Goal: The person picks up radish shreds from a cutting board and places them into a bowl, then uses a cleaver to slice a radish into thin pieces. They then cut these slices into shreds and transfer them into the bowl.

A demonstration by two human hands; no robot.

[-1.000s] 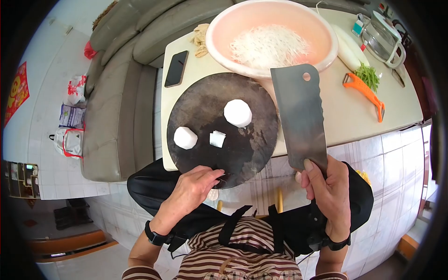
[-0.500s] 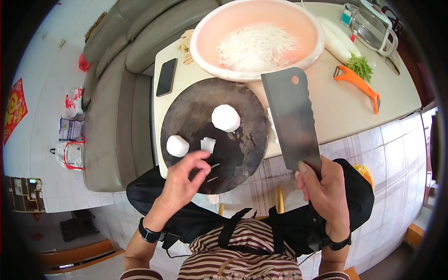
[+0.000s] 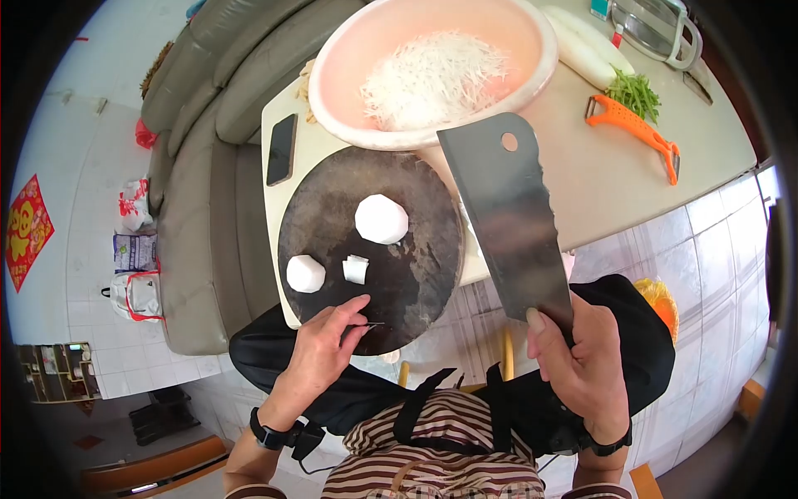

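My right hand (image 3: 582,358) is closed round the handle of a cleaver (image 3: 503,216), its broad dark blade raised beside the round chopping board (image 3: 424,179). Over the board's near edge is my left hand (image 3: 328,337), thumb and fingers drawn together at a thin white radish shred (image 3: 376,323). Just beyond those fingertips, a small stack of white radish slices (image 3: 355,269) lies on the board. Two peeled radish chunks rest there too: a larger chunk (image 3: 381,219) near the middle and a smaller chunk (image 3: 306,274) at the left.
A pink basin (image 3: 320,100) behind the board holds white shreds (image 3: 436,79). Whole white radishes (image 3: 582,50), green stems (image 3: 633,96), an orange peeler (image 3: 636,129) and a glass jug (image 3: 648,29) are on the right. A phone (image 3: 282,150) lies at the table's left, beside a grey sofa (image 3: 195,208).
My left hand has come back towards me from the slices, its fingertips now at the shred. The cleaver remains raised in my right hand. The whole view has shifted slightly.
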